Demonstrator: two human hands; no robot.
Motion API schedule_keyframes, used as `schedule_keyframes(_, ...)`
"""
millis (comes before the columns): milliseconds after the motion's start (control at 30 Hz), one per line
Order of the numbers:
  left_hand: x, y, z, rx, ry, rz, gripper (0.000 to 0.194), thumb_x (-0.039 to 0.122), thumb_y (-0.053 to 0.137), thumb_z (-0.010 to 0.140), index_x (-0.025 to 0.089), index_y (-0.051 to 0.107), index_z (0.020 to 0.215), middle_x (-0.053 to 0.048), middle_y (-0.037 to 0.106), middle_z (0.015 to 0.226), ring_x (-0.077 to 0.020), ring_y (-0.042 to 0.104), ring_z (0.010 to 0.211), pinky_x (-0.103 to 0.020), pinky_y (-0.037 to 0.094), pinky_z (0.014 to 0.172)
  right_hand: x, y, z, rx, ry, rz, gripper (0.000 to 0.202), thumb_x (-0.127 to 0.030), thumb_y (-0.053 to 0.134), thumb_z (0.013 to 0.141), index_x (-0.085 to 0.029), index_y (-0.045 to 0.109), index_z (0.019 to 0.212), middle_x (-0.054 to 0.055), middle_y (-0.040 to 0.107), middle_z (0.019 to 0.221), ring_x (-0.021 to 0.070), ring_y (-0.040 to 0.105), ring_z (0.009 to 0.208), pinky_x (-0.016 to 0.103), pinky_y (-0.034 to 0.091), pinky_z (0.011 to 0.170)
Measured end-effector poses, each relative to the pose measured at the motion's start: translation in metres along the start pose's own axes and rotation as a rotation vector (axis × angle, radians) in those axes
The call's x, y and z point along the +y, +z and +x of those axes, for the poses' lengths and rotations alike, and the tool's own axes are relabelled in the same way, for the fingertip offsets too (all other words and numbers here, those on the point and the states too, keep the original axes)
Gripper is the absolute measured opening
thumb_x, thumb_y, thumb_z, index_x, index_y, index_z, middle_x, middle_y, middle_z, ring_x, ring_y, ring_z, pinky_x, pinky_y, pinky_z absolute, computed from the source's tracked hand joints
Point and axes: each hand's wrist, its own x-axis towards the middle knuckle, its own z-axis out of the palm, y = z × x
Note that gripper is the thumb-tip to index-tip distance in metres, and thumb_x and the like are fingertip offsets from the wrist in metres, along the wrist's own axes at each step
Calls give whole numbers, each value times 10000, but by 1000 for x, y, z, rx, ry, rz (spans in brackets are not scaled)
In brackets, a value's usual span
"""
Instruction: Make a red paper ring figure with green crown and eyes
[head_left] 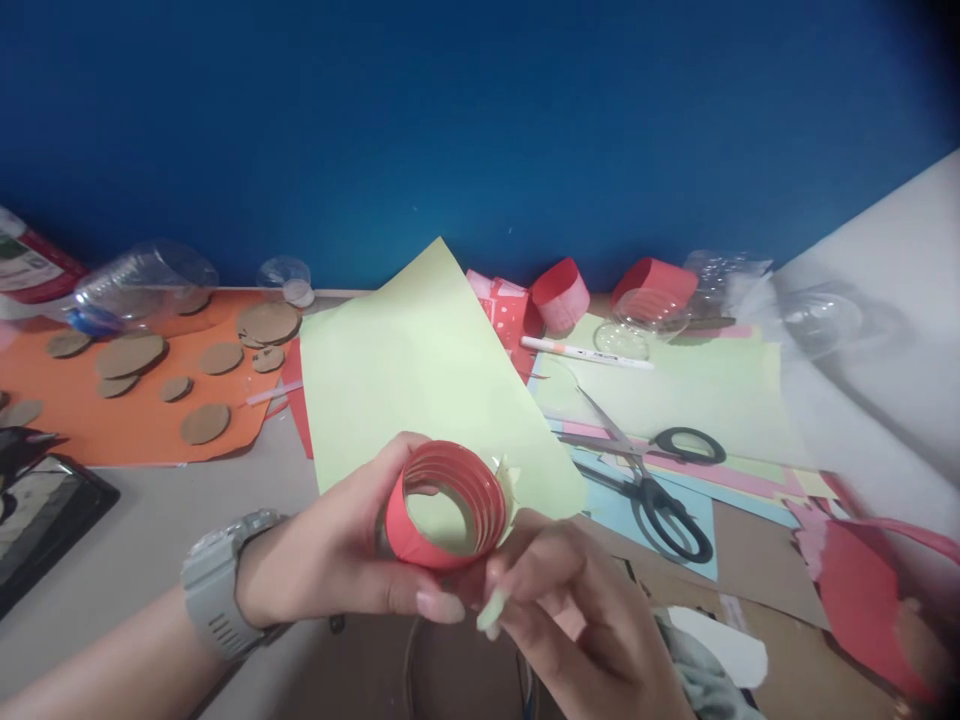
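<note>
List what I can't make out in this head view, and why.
Head view throughout:
Red ring: the left hand covers part of its outer wall.
Pale sliver at the fingertips of the right hand: too small and blurred to identify.
Red-and-white container: cut off by the left edge.
White marker: its print is too small to read.

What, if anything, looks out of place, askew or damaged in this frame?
The scissors lie with blades spread on the papers at the right, rather than closed. Beyond the red ring, the large pale green sheet sits askew, one corner pointing toward the blue wall. No spill shows.
</note>
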Motion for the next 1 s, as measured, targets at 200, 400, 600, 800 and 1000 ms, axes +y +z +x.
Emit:
schedule_keyframes(200,2,-4,-1,67,35,-71,472,471,629,903,208,571,1290,-95,681,1201,-310,630,1118,-396,504,945,-7,1,2,31,-83,-220,104,-217,591,950,-284,642,889,26,658,839,179,648,771,297,529,689)
schedule_keyframes(400,-1,-1,1,152,43,-10,387,476,451,995,206,623,1212,-74,692,1123,-257,635,1043,-362,499,937,-32,-4,26,-68,126,-506,163,-355,601,933,-263,653,810,5,666,687,170,645,618,262,497,548)
schedule_keyframes(600,-1,-3,4,126,23,-87,471,526,362,1003,169,664,953,-84,674,1036,-235,608,923,-352,474,880,-53,0,47,-136,194,-608,133,-277,639,900,-266,674,772,-7,705,690,159,658,591,240,468,506)
schedule_keyframes(800,-5,-3,3,180,11,-119,434,524,388,992,182,633,886,-61,645,933,-217,579,844,-352,472,837,-47,3,52,-100,207,-450,113,-247,676,870,-273,683,760,3,720,651,177,684,590,260,516,519)
schedule_keyframes(1000,-4,3,2,240,21,-12,386,515,404,996,177,590,992,-69,662,1014,-244,600,939,-372,472,917,-45,-4,50,-85,170,-474,115,-281,661,879,-275,686,767,20,732,672,184,675,583,266,502,484)
